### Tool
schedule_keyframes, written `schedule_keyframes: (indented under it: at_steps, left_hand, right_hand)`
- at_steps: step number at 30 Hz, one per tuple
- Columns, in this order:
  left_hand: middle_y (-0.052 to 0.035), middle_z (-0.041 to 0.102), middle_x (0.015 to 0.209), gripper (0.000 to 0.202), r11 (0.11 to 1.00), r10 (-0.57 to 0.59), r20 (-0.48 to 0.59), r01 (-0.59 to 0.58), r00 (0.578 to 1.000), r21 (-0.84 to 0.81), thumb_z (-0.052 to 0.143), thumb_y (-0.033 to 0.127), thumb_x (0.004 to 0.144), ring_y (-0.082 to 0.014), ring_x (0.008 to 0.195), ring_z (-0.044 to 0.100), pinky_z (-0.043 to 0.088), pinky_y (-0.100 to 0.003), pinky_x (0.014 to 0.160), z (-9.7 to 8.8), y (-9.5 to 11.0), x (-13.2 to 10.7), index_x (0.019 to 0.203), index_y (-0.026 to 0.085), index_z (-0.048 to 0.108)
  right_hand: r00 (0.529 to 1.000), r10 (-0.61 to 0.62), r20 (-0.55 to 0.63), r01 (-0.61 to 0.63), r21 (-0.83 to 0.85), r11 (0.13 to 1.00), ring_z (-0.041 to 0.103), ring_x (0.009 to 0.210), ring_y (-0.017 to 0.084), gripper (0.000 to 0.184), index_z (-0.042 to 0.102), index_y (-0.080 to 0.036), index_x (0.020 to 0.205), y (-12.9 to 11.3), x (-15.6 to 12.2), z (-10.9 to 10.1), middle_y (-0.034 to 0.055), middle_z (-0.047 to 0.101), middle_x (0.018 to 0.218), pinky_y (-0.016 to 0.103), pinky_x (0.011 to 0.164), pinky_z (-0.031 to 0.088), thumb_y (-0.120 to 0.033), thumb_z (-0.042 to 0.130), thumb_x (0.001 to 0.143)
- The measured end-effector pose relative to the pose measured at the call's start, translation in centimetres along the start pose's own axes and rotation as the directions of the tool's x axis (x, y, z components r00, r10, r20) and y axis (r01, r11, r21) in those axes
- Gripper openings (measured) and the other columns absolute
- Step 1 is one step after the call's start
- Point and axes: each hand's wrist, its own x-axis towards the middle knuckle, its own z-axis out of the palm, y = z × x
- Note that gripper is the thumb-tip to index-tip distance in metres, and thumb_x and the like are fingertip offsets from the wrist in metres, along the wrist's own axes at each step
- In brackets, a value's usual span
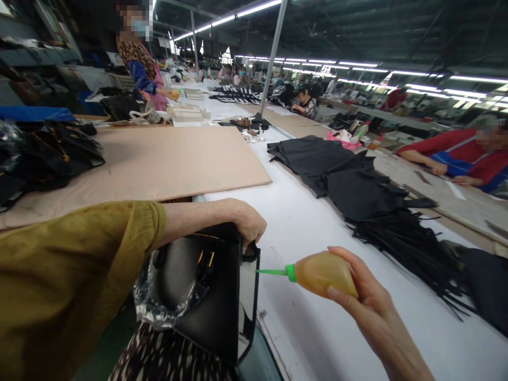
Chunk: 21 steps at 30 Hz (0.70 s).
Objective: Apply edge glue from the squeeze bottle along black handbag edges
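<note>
A black handbag (222,307) with a gold buckle and a plastic-wrapped handle (162,312) rests at the table's near edge, over my lap. My left hand (248,222) reaches across its top, fingers curled down on the upper corner of the bag's side. The fingertips are partly hidden there. In my right hand (365,296) lies a squeeze bottle (323,272) of amber liquid, probably glue, with a green cap. Its thin green nozzle (272,272) points left, its tip by the pale, open side edge of the bag.
A tan board (190,159) covers the table's left part, with black bags (47,153) at its far left. Black cut pieces and strips (353,185) lie along the right. Co-workers stand or sit at left back (138,63) and right (456,153). A metal post (273,58) rises mid-table.
</note>
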Motion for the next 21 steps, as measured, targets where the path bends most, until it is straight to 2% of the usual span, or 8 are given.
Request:
schedule_keyframes:
  at_steps: [3,7,11,14,18,21]
  left_hand:
    - [0.0012,0.057,0.044,0.015,0.999,-0.028,0.064,0.026,0.998,0.035,0.072,0.005,0.045,-0.0145,0.05,0.049,0.044,-0.026,0.056,0.1,0.4,-0.3,0.056,0.015,0.07]
    - [0.0022,0.056,0.043,0.013,0.999,-0.044,0.083,0.042,0.996,0.034,0.071,0.005,0.047,-0.0134,0.048,0.048,0.042,-0.025,0.052,0.3,0.9,-0.8,0.053,0.016,0.069]
    - [0.0018,0.058,0.045,0.012,0.997,-0.072,0.099,0.071,0.992,0.009,0.071,0.005,0.047,-0.0135,0.049,0.048,0.042,-0.025,0.053,0.5,1.0,-0.9,0.052,0.016,0.068]
    - [0.0,0.06,0.048,0.012,0.995,-0.095,0.106,0.095,0.99,0.01,0.071,0.007,0.047,-0.0154,0.053,0.049,0.043,-0.027,0.056,0.6,1.0,-0.9,0.056,0.015,0.07]
    - [-0.0012,0.062,0.051,0.016,0.993,-0.113,0.092,0.111,0.989,0.03,0.071,0.009,0.047,-0.0173,0.056,0.051,0.044,-0.029,0.058,0.6,1.0,-0.8,0.062,0.014,0.072]
    - [-0.0006,0.061,0.05,0.016,0.994,-0.109,0.072,0.107,0.992,0.031,0.071,0.008,0.045,-0.0166,0.056,0.05,0.043,-0.028,0.058,0.7,0.8,-0.8,0.06,0.014,0.071]
  right_hand:
    - [1.0,-0.018,0.0,0.018,0.018,1.0,0.059,0.089,0.023,0.051,0.046,-0.026,0.121,-0.5,0.0,0.1,0.0028,0.06,0.105,0.027,0.071,0.05,-0.039,0.065,0.075]
    - [1.0,-0.005,0.02,0.004,0.048,0.999,0.057,0.089,0.021,0.049,0.046,-0.03,0.12,-1.1,-0.2,0.3,-0.0005,0.06,0.105,0.026,0.072,0.049,-0.04,0.064,0.076]
    - [1.0,0.012,0.006,-0.012,0.021,1.0,0.058,0.088,0.023,0.051,0.046,-0.03,0.12,-1.2,-0.3,0.4,0.0006,0.06,0.1,0.027,0.073,0.049,-0.042,0.066,0.074]
    - [1.0,0.002,-0.026,-0.002,0.019,1.0,0.058,0.089,0.023,0.051,0.046,-0.028,0.12,-1.3,-0.5,0.8,0.0023,0.059,0.101,0.028,0.073,0.049,-0.042,0.065,0.074]
    - [1.0,-0.006,-0.014,0.006,0.029,1.0,0.058,0.09,0.024,0.051,0.046,-0.027,0.12,-1.6,-0.7,1.1,0.0026,0.06,0.101,0.029,0.074,0.05,-0.039,0.065,0.074]
    - [1.0,-0.016,-0.005,0.017,0.047,0.999,0.058,0.094,0.024,0.05,0.047,-0.029,0.12,-1.5,-0.7,0.8,0.0023,0.059,0.107,0.028,0.077,0.049,-0.038,0.065,0.074]
